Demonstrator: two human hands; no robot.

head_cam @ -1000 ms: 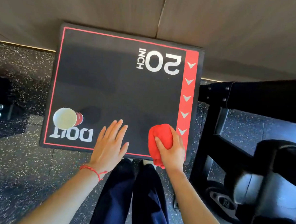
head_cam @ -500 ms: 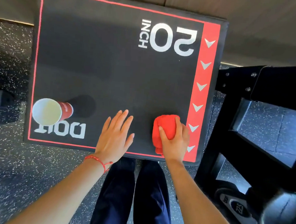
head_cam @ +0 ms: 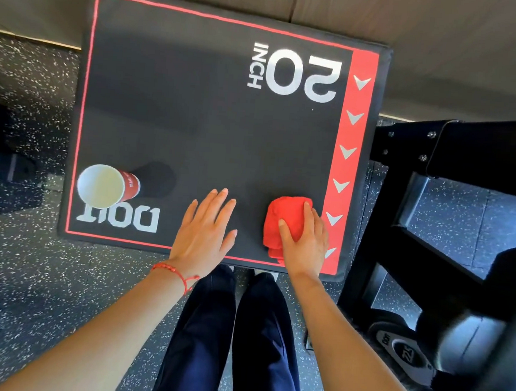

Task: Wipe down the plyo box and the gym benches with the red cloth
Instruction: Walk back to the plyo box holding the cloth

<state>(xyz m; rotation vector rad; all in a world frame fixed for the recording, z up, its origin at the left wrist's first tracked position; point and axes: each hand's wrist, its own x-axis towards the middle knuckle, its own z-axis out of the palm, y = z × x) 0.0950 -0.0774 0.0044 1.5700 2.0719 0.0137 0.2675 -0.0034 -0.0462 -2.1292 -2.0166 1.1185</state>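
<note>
Two hands are resting on the black plyo box. The right hand is gripping the bunched red cloth near the box's front right corner. The left hand is lying flat, fingers straight. A paper cup is standing at the front left.

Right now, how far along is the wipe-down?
Nothing visibly done yet. In hand: the right hand grips the balled cloth on the box, near corner; the left hand lies flat beside it. Left: most of the box top, with a cup standing in the way, then the benches.
</note>
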